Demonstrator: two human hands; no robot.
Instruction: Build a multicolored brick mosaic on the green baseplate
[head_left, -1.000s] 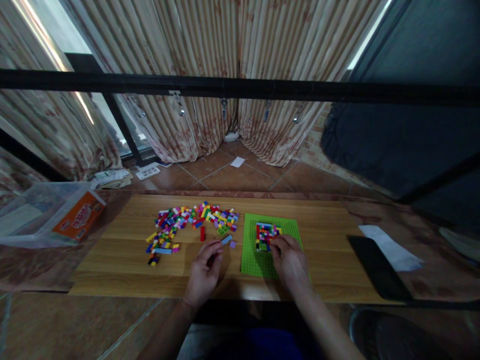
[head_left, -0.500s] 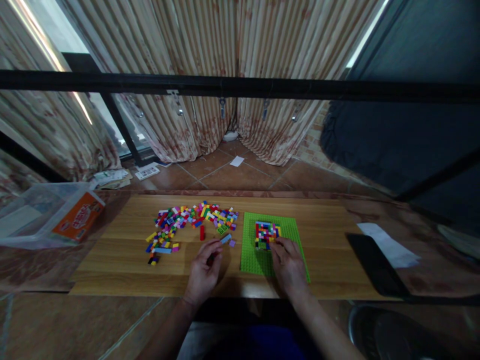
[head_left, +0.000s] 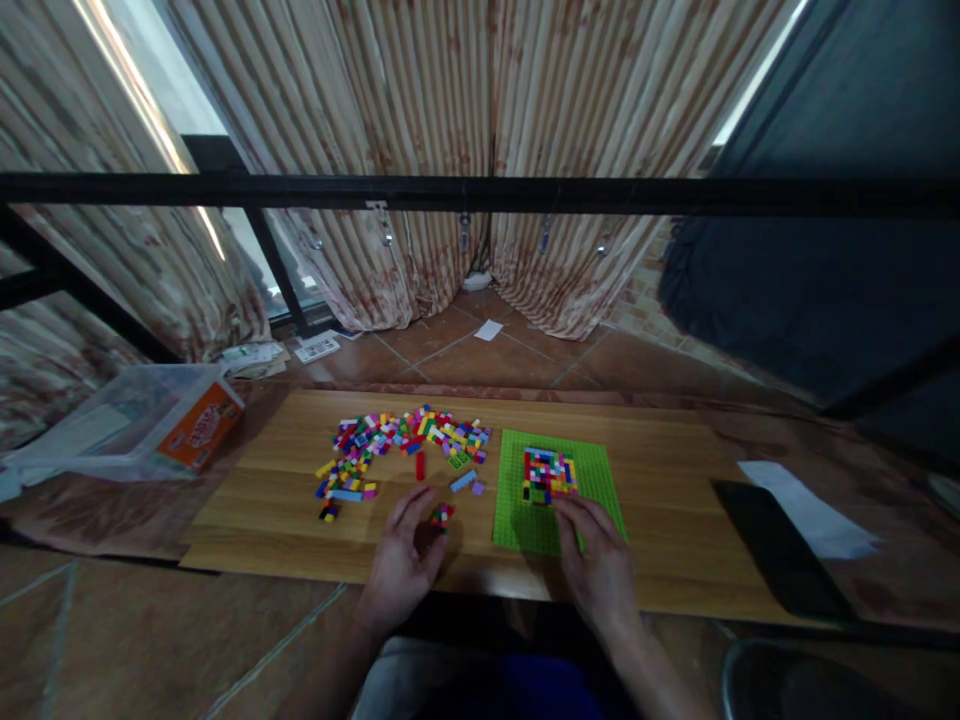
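Observation:
My left hand (head_left: pixel 403 550) rests over the table with its thumb and fingers curved apart. Just past its fingertips lies a small cluster of mixed-colour toy bricks (head_left: pixel 442 516). My right hand (head_left: pixel 598 565) is at the green baseplate (head_left: pixel 514 525), thumb and fingers pinched together. Its fingertips touch the near right corner of a block of multicoloured bricks (head_left: pixel 549 473) built on the plate. Whatever is between those fingertips is hidden or too small to make out.
Many loose bricks (head_left: pixel 390 432) lie spread on the left of the wooden table (head_left: pixel 262 500). Closer in are a red brick (head_left: pixel 420 466) and a light blue brick (head_left: pixel 463 481). A clear plastic box (head_left: pixel 127 455) stands at left. A dark flat object (head_left: pixel 776 545) lies at right.
The view has shifted, so the scene sits further right. My left hand's fingers have spread, and the small brick cluster beside them now shows. My right fingertips remain at the built block's near corner.

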